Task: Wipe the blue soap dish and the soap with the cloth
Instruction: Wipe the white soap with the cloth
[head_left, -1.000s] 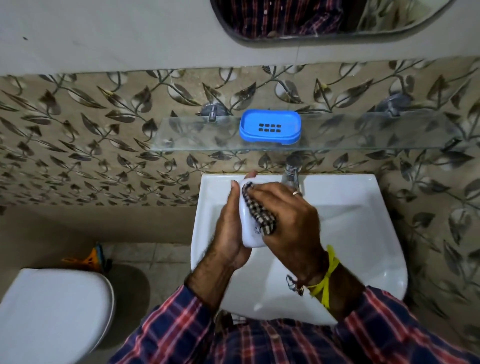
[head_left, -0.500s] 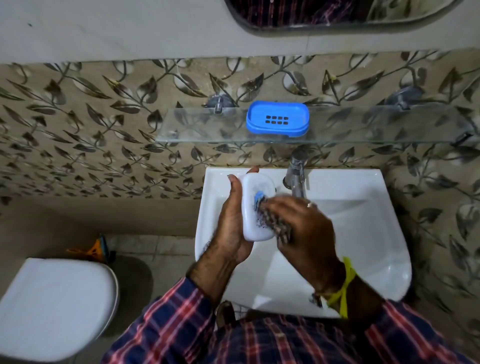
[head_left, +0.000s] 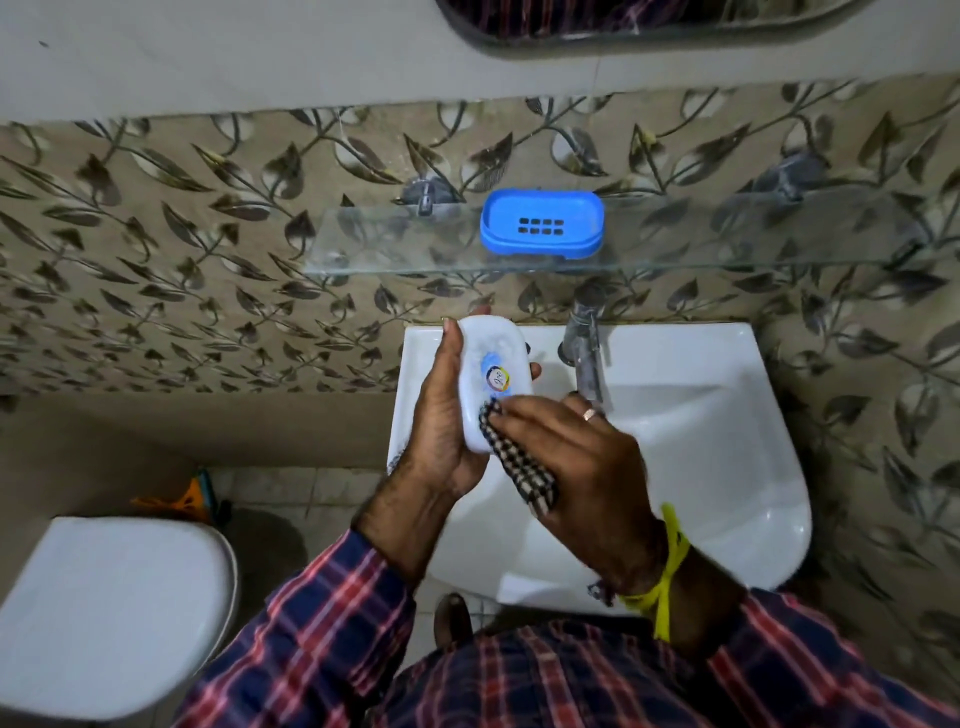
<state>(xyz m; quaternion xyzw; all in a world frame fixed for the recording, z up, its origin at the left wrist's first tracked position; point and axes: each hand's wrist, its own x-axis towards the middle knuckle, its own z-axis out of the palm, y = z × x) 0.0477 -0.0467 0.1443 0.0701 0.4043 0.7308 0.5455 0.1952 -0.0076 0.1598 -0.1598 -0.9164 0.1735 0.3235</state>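
My left hand (head_left: 439, 421) grips a white bar of soap (head_left: 491, 371) with a round blue label, held upright over the left part of the sink. My right hand (head_left: 582, 467) holds a black-and-white checked cloth (head_left: 519, 465) pressed against the soap's lower end. The blue soap dish (head_left: 542, 222) sits empty on the glass shelf (head_left: 389, 244) above, apart from both hands; its drain slots show.
A white sink (head_left: 701, 441) lies below my hands, with a metal tap (head_left: 584, 345) at its back just right of the soap. A white toilet lid (head_left: 109, 608) is at lower left. A mirror edge (head_left: 623, 26) hangs above the leaf-patterned tiles.
The cloth has slid from the upper middle of the soap down to its lower end, uncovering the label. My right hand has drawn back toward me; the soap has risen slightly.
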